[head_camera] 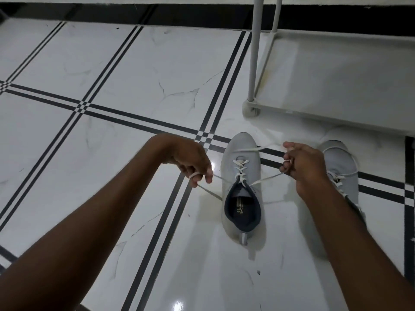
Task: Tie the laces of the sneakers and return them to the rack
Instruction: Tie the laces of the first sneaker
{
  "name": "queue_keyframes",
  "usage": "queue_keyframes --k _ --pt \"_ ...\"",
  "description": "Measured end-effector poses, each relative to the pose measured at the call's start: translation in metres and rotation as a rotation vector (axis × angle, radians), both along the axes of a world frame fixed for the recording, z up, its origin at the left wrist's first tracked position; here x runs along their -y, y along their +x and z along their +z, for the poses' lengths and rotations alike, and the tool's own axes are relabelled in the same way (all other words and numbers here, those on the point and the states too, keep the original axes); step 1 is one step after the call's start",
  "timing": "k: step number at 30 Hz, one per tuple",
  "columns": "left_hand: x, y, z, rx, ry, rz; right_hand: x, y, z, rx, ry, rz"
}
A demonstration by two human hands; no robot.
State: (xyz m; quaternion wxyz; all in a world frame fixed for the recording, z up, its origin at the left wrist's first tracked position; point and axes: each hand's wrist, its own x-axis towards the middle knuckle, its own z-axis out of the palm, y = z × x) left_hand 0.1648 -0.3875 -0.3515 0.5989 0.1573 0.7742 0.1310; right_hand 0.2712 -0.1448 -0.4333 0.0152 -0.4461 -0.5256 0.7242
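Note:
A light grey sneaker (243,158) with a dark blue lining stands on the floor, toe pointing away from me. Its white laces (240,170) run out to both sides. My left hand (193,159) pinches the left lace end, which loops over a finger, to the left of the shoe. To the shoe's right, my right hand (303,163) grips the other lace end, pulled taut. A second grey sneaker (341,167) sits further right, partly hidden behind my right forearm, its laces loose.
A white metal shoe rack (292,113) stands at the upper right, its bottom shelf bare and one leg close to the sneaker's toe. The floor (125,70) is glossy white tile with black stripes.

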Motion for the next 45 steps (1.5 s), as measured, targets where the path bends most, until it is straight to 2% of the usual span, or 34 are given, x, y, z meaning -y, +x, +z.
queue_keyframes --k 2,4,6,8,10,12,15,20,24,32,38,42,44,45 --pt "0.000 0.001 0.005 0.015 0.094 0.147 0.003 0.006 -0.001 0.024 0.231 0.011" --pt "-0.005 0.000 0.004 -0.053 0.121 0.181 0.008 0.014 -0.003 0.020 0.425 -0.007" --pt "-0.008 -0.004 -0.001 -0.243 0.067 0.074 0.017 0.021 -0.006 0.094 0.726 0.097" --pt "-0.011 -0.002 -0.010 -0.450 -0.022 -0.124 0.029 0.028 -0.011 0.202 1.000 0.263" --pt "-0.013 0.009 -0.026 -0.607 -0.032 -0.245 0.047 0.036 -0.015 0.200 1.130 0.408" --pt "-0.016 0.024 -0.044 -0.677 0.071 -0.201 0.065 0.042 -0.014 0.094 1.086 0.549" --pt "-0.019 0.042 -0.062 -0.731 0.224 -0.125 0.081 0.048 -0.010 0.016 0.868 0.710" --pt "-0.009 0.049 -0.076 -0.701 0.244 0.134 0.072 0.045 -0.015 0.042 0.688 0.692" --pt "-0.010 0.051 -0.074 -0.711 0.287 0.150 0.068 0.047 -0.016 0.023 0.585 0.688" --pt "-0.006 0.059 -0.078 -0.813 0.271 0.067 0.062 0.051 -0.019 0.083 0.615 0.640" --pt "0.014 0.061 -0.088 -0.868 0.178 0.009 0.066 0.059 -0.026 0.130 0.854 0.667" --pt "0.014 0.068 -0.081 -0.937 0.228 -0.004 0.065 0.057 -0.030 0.140 0.856 0.664" --pt "0.014 0.067 -0.080 -1.040 0.123 0.005 0.068 0.058 -0.029 0.109 0.896 0.629" --pt "0.015 0.066 -0.079 -1.065 0.005 0.054 0.072 0.059 -0.026 0.081 0.955 0.578"
